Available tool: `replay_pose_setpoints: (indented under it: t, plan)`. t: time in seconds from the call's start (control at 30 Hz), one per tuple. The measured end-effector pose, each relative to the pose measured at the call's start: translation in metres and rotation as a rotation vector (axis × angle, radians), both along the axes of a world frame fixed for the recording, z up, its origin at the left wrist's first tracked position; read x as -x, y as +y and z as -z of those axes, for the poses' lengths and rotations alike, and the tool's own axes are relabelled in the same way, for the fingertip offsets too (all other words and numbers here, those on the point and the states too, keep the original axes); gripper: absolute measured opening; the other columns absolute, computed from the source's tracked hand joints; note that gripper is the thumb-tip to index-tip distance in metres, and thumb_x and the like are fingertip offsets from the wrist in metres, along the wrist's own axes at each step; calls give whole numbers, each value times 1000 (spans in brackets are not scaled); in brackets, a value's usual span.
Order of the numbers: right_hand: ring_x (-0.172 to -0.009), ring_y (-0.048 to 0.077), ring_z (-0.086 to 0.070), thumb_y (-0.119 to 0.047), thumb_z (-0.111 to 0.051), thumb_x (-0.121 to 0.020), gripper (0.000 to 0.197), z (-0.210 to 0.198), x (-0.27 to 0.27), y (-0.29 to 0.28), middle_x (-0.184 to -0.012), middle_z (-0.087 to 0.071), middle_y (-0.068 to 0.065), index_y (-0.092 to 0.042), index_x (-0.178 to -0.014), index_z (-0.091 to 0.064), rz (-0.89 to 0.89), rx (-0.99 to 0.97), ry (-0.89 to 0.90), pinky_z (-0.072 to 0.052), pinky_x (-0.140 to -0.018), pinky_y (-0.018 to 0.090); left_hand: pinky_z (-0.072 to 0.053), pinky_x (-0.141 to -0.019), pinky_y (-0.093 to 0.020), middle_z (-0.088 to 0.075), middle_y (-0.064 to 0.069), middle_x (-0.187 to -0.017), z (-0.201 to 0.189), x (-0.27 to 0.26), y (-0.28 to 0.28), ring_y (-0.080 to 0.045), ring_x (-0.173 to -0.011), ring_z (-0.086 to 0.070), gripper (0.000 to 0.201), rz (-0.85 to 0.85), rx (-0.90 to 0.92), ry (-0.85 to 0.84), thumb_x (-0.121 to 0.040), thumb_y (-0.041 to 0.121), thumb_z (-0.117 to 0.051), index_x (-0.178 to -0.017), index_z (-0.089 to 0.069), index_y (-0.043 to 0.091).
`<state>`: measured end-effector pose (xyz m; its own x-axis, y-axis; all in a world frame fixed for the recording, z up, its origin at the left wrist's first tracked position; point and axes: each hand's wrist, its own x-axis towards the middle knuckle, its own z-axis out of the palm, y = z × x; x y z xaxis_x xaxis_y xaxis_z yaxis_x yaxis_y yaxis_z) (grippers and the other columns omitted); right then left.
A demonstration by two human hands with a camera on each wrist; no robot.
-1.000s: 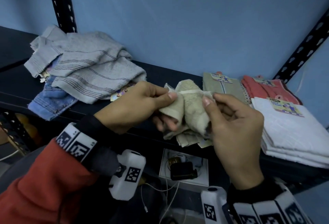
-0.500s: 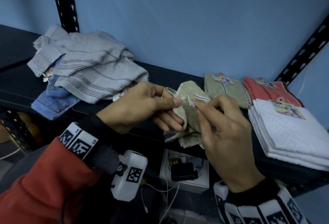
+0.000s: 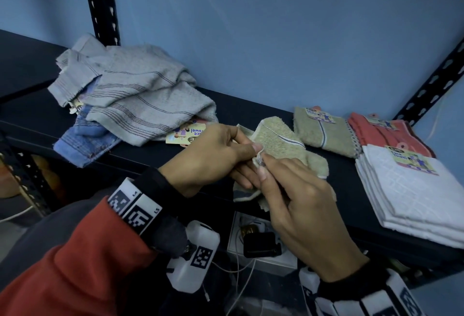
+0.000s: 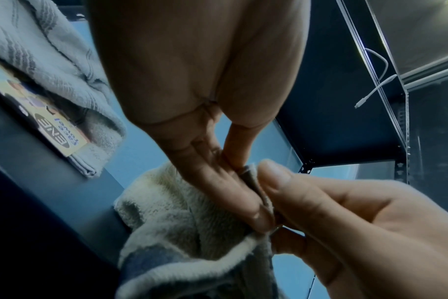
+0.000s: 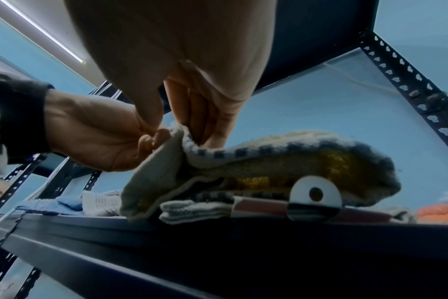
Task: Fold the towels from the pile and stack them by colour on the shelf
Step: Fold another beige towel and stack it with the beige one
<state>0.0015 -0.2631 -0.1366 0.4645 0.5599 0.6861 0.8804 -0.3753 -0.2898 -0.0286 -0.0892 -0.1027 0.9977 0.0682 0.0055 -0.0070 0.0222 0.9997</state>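
A beige towel [image 3: 278, 137] with a thin blue stripe lies crumpled at the front edge of the dark shelf [image 3: 150, 157]. My left hand [image 3: 216, 155] pinches one corner of it between thumb and fingers. My right hand [image 3: 296, 197] pinches the same corner from the other side, so both thumbs meet there. The left wrist view shows the beige towel [image 4: 171, 218] hanging below the left hand [image 4: 233, 172]. In the right wrist view the beige towel [image 5: 281, 161] rests on the shelf edge with the right hand [image 5: 192, 129] on its rim.
A loose pile of grey striped towels [image 3: 135, 94] over a blue one [image 3: 82, 139] sits at the left. Folded stacks stand to the right: beige [image 3: 324, 129], coral red [image 3: 384, 132] and white [image 3: 411, 190]. A small box with a charger [image 3: 258, 243] lies below the shelf.
The beige towel has dropped from being held up between the hands onto the shelf. Both hands have closed in together on one corner of it.
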Motion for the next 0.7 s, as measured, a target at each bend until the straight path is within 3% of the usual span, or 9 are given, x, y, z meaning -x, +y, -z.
replay_pose_setpoints:
  t: [0.1, 0.2, 0.37, 0.43, 0.5, 0.63, 0.7]
  plan:
    - [-90, 15, -63, -24, -60, -99, 32, 2, -1, 0, -97, -70, 2, -1, -120, -69, 47, 29, -37, -51, -81, 26, -62, -57, -32, -68, -18, -65, 3, -1, -4, -23, -55, -68, 17, -36, -25, 1, -100, 14, -61, -93, -52, 1]
    - [-82, 14, -62, -21, -60, -99, 24, 4, -4, -2, -88, -68, 0, -4, -111, -72, 73, 14, -59, -51, -77, 25, -63, -60, -32, -70, -20, -68, 5, -1, -9, -26, -57, -70, 17, -2, -6, 10, -102, 16, -59, -96, -50, 2]
    - [-71, 15, -58, -17, -56, -101, 16, -2, -5, -6, -79, -63, -2, -8, -98, -69, 59, -39, -30, -50, -62, 36, -60, -59, -37, -73, -20, -75, 1, -1, -6, -28, -62, -72, 17, -15, -65, -60, -103, 17, -56, -97, -47, 3]
    - [-66, 12, -55, -17, -56, -103, 12, -5, -5, -7, -77, -60, -4, -10, -103, -66, 58, -53, 12, -47, -56, 36, -60, -66, -42, -72, -13, -83, 3, -3, 2, -23, -70, -69, 17, -134, -359, -238, -98, 21, -66, -97, -55, 8]
    - [-63, 8, -50, -15, -56, -104, 8, -7, -5, -9, -75, -57, -8, -13, -105, -63, 38, -55, 61, -43, -54, 31, -57, -78, -39, -65, 0, -97, 3, -2, 7, -9, -83, -63, 12, -162, -573, -376, -92, 22, -74, -95, -62, 21]
    - [-58, 10, -48, -14, -54, -103, 10, -12, -4, -11, -70, -50, -10, -12, -100, -63, 9, -89, 107, -37, -51, 27, -46, -101, -29, -61, 8, -123, -1, 3, 1, -3, -121, -57, 16, -32, -554, -424, -81, 13, -71, -93, -68, 22]
    - [-61, 12, -52, -13, -53, -102, 12, -14, -3, -11, -71, -54, -10, -10, -99, -64, -8, -114, 119, -40, -53, 26, -48, -100, -32, -68, 7, -114, 0, 4, -3, -10, -114, -63, 16, 19, -519, -441, -82, 14, -73, -96, -66, 19]
